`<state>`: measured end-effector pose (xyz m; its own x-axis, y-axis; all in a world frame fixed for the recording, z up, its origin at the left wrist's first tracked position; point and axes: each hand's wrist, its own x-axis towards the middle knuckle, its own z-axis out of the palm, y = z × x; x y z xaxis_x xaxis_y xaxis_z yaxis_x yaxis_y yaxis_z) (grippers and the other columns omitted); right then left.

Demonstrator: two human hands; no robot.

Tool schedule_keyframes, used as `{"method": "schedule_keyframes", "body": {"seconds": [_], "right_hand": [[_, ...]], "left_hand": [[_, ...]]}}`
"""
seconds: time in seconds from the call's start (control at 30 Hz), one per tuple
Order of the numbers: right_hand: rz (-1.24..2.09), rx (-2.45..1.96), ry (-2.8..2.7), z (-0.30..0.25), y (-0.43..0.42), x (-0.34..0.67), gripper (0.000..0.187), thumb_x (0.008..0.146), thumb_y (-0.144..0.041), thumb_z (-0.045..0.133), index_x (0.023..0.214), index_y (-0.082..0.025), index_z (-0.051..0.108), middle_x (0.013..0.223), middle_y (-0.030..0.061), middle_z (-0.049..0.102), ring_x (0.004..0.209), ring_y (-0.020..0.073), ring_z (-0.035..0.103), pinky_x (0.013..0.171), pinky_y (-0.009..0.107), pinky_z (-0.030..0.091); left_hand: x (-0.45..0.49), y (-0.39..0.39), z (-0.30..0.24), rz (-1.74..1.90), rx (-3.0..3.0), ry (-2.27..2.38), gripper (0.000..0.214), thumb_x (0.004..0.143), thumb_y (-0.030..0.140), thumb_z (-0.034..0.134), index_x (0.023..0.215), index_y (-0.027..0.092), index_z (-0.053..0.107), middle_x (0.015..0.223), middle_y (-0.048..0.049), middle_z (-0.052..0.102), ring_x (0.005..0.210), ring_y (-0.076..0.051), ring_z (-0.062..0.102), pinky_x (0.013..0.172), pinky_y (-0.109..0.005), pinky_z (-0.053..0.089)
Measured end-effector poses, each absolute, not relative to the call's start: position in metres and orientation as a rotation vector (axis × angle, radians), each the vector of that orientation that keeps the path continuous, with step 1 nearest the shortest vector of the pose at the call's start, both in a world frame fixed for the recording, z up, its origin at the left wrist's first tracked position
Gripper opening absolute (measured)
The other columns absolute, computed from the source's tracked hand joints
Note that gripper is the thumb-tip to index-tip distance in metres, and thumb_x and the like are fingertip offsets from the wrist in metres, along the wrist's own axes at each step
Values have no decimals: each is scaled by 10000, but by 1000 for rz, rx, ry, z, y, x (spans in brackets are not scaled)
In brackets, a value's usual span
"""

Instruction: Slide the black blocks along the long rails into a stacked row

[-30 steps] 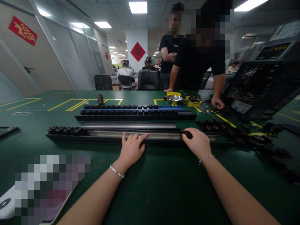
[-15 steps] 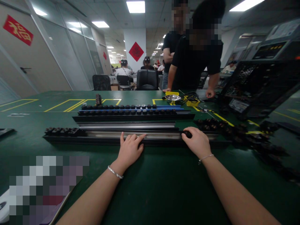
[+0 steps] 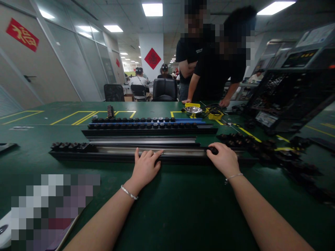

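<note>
A long black rail (image 3: 183,152) with a shiny metal strip along its channel lies crosswise on the green table. My left hand (image 3: 145,165) rests on its near side, fingers spread and fingertips touching the strip; it holds nothing. Toward the rail's right end, my right hand (image 3: 225,159) is closed round a small black part (image 3: 213,150), mostly hidden by the fingers, at the channel. A row of black blocks (image 3: 69,146) sits in the rail's left end. Just behind lies a second rail with a bare metal strip (image 3: 143,140).
Farther back stands a rail with rows of black rollers (image 3: 131,126). Loose black parts (image 3: 274,150) are strewn at right, before an open computer case (image 3: 285,90). A metal bowl (image 3: 193,110) and yellow tools (image 3: 215,113) lie near a co-worker's hands (image 3: 224,102). A pixelated item (image 3: 60,209) lies front left.
My right hand has slid slightly right along the rail with the black part. My left hand stays put. Across the table, a co-worker's hand has shifted left and the person behind has moved left.
</note>
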<state>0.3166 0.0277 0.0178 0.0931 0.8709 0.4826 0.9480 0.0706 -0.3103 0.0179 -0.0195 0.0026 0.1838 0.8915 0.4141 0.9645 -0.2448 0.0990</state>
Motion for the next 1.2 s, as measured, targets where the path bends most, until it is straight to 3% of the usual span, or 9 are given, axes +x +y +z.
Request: {"method": "schedule_keyframes", "body": {"seconds": [1.2], "right_hand": [[-200, -1852, -1747, 14, 33, 340, 241, 744, -358, 481, 868, -240, 651, 1040, 48, 653, 963, 236, 571, 838, 391, 424]], "left_hand": [[19, -20, 3, -574, -2275, -1812, 423, 873, 307, 461, 1292, 352, 502, 903, -4, 634, 940, -208, 563, 1098, -612, 126]]}}
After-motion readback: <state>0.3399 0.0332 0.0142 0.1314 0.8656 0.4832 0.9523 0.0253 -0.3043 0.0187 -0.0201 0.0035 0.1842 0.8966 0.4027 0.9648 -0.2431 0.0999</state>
